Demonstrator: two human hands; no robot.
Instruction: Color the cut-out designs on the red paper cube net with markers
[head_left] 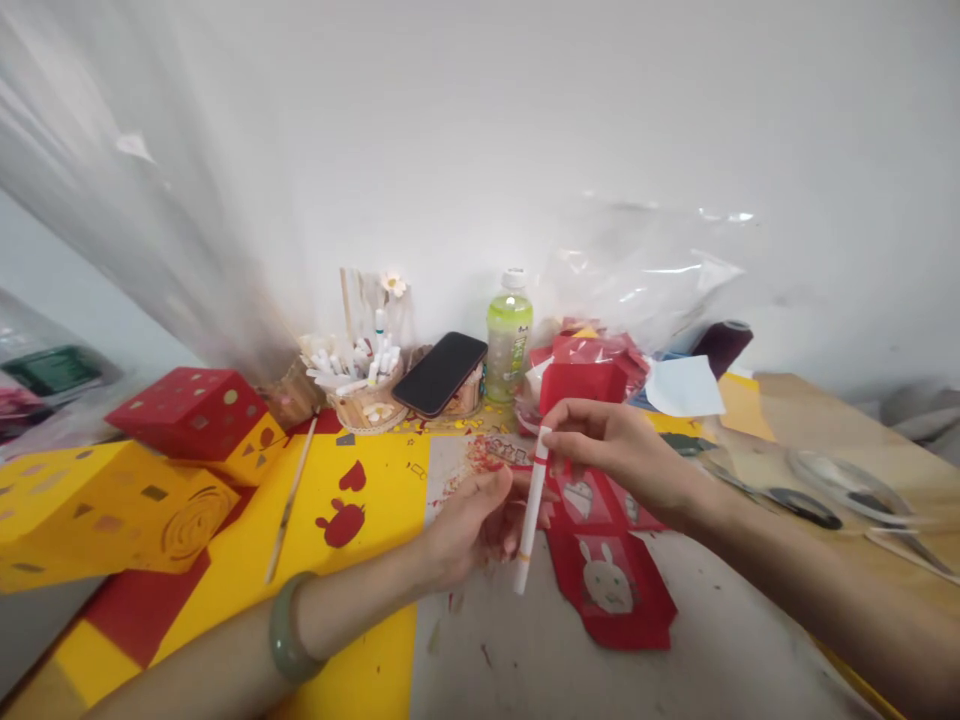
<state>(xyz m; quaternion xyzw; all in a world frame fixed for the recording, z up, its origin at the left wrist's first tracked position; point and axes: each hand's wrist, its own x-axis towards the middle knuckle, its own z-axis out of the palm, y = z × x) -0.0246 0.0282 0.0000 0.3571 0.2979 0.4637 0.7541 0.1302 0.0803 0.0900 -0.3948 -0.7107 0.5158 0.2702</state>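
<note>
Hands: the right hand [607, 450] is pinching the upper end of a slim white plastic marker with a red band [532, 500]; the left hand [476, 525] is curling loosely beside the shaft, though whether it is touching I cannot tell.
Marker: it is standing steeply between both hands, its lower end leaning leftward; the left fingers are lying nearer its middle.
Rabbit cut-out: a flat red paper piece with a pale rabbit panel [650, 600] is lying just right of the marker's lower end.
Left side: a smooth yellow sheet [375, 650] is bearing a red paper heart [352, 476]; an angular red-and-yellow spotted box [187, 410] is sitting beyond.
</note>
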